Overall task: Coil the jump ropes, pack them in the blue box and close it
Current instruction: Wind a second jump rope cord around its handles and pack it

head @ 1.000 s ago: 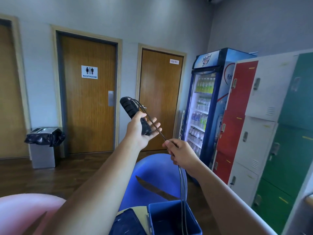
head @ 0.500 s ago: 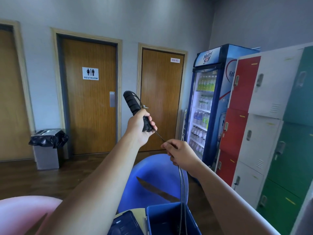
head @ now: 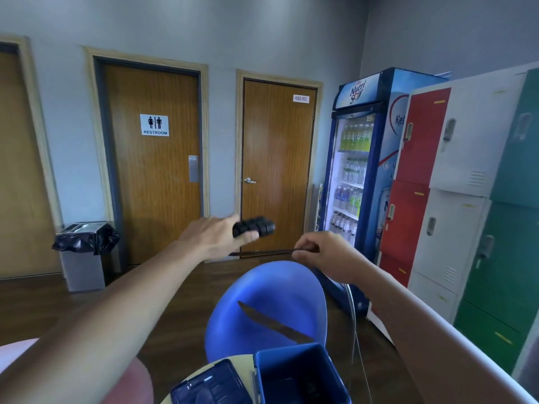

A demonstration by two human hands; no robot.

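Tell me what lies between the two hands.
In the head view, a straight stretch of jump rope cord runs from the left hand to the pinching right hand.

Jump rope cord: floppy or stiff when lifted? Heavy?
Probably floppy: the thin dark jump rope cord hangs slack below the right hand, straight only where stretched toward the left hand. Likely light: a mere pinch holds it. The black ribbed handle looks rigid and grippy.
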